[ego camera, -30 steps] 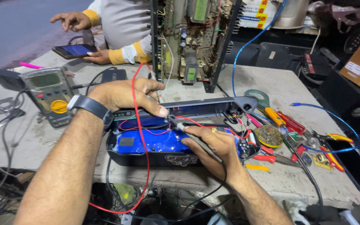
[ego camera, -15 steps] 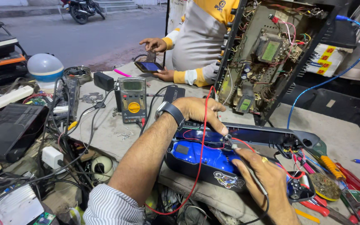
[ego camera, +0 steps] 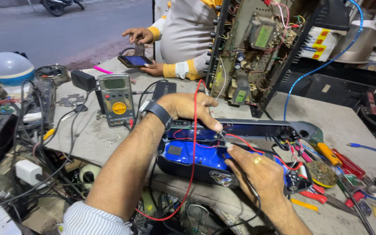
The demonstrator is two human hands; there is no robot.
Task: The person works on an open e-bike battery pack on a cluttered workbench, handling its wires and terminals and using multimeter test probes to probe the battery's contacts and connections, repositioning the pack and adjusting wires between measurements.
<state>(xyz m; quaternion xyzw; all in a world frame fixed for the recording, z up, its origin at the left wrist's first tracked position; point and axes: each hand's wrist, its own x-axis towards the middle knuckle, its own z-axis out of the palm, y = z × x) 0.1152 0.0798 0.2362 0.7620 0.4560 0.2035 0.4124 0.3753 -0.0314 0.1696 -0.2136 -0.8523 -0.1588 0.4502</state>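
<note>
Pinched between thumb and fingertips, the left hand [ego camera: 183, 109] presses the tip of a red probe lead [ego camera: 193, 143] down into the opened black plastic device case [ego camera: 240, 150]; its fingers are curled closed on that lead, whose wire loops down off the table edge. Going leftmost first: a pale blue dome lamp [ego camera: 9, 67] sits at the far left among tangled cables; next comes a grey handheld multimeter with a yellow dial [ego camera: 116, 99], lying on the grey stone worktop [ego camera: 92, 135]; then the case, in front of the person, with a blue-wrapped battery pack [ego camera: 192, 154] exposed inside; the right hand [ego camera: 257, 174] pinches a second probe, apparently on a black lead, against the same spot, fingers closed around it; behind stands an upright open chassis of circuit boards [ego camera: 253, 52], beside which another person's hands rest by a dark phone [ego camera: 134, 61]; to the right lie orange and red handled tools [ego camera: 340, 159]. Judging by this, the case is already open and both probes look to be on contacts; the meter reading is too small to tell, and reassembly appears to remain.
</note>
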